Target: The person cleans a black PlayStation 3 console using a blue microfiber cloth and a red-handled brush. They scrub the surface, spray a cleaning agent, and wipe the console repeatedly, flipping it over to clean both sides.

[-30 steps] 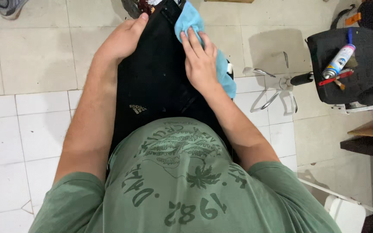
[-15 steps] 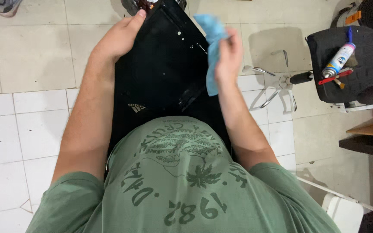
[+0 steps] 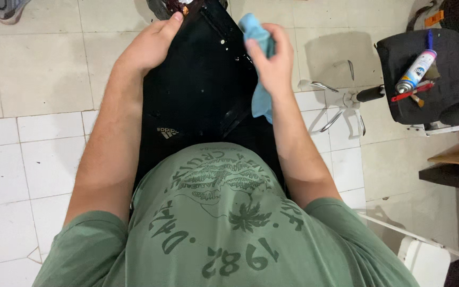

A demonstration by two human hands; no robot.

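We see even, soft indoor light; the stool (image 3: 341, 95) throws a faint shadow on the floor (image 3: 38, 69). The picture is sharp, with little glare.

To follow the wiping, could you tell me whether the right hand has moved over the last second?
Yes. The right hand, gripping the blue cloth, has lifted off the black panel toward its right edge, while the left hand stays at the top left.

The top edge cuts off the far end of the black panel (image 3: 203, 79). The blue cloth (image 3: 258, 69) is partly hidden behind the right hand (image 3: 272, 64). The grey shoe (image 3: 3, 8) is also cut off at the top edge.
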